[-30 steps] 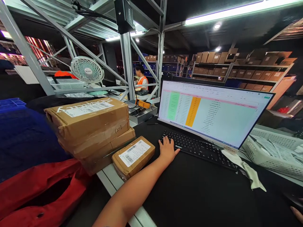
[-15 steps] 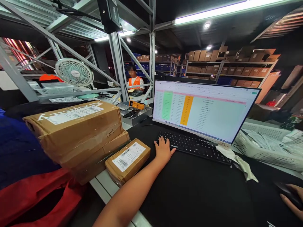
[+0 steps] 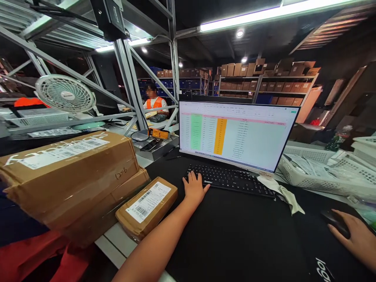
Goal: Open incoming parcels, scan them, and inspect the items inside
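Observation:
My left hand (image 3: 194,188) lies with fingers spread over the left end of a black keyboard (image 3: 232,178). Behind the keyboard stands a monitor (image 3: 255,137) with a spreadsheet on it, one column green and one orange. At the right edge my right hand (image 3: 352,235) is curved around a black computer mouse (image 3: 337,224) on the dark desk mat (image 3: 235,235). Beside my left forearm is a small brown parcel (image 3: 166,196) with a white label. Larger taped cardboard boxes (image 3: 96,172) are stacked to its left.
A white basket (image 3: 308,178) of papers or packets stands right of the monitor, near a crumpled pale cloth or paper (image 3: 289,197). A fan (image 3: 66,94) and metal frame posts are at left. Beyond, a person in an orange vest (image 3: 155,103) sits near shelves of boxes (image 3: 264,84).
The view has turned to the right, so more of my right hand and the mouse shows. My left hand stays on the keyboard.

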A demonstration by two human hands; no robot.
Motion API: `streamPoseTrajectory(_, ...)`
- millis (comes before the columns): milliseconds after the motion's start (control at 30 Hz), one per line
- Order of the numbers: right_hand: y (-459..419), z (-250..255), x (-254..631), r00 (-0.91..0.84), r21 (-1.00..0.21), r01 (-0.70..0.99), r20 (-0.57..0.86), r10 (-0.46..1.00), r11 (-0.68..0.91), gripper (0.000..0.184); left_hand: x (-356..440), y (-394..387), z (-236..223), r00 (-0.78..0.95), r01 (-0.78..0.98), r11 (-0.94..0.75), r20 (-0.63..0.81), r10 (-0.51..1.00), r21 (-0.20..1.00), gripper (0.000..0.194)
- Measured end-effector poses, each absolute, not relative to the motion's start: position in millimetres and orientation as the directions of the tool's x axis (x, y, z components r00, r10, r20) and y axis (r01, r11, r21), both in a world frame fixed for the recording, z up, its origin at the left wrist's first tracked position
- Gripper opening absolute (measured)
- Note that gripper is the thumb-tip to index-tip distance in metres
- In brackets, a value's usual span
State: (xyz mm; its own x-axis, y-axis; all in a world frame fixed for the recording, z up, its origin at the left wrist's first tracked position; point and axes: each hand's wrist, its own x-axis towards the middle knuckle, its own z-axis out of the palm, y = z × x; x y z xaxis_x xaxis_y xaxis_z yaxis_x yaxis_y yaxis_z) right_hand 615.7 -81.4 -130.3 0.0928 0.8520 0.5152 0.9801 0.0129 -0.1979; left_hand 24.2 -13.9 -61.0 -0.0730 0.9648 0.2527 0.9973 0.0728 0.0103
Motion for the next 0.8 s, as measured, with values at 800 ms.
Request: streamPoseTrajectory(800, -69, -162, 651, 0.017, -0.174, 0.979, 0.578, 0.816, 0.103, 0.059, 24, -14, -63, -0.069, 0.998, 0.069, 0.269, 0.961, 0.011, 0.074)
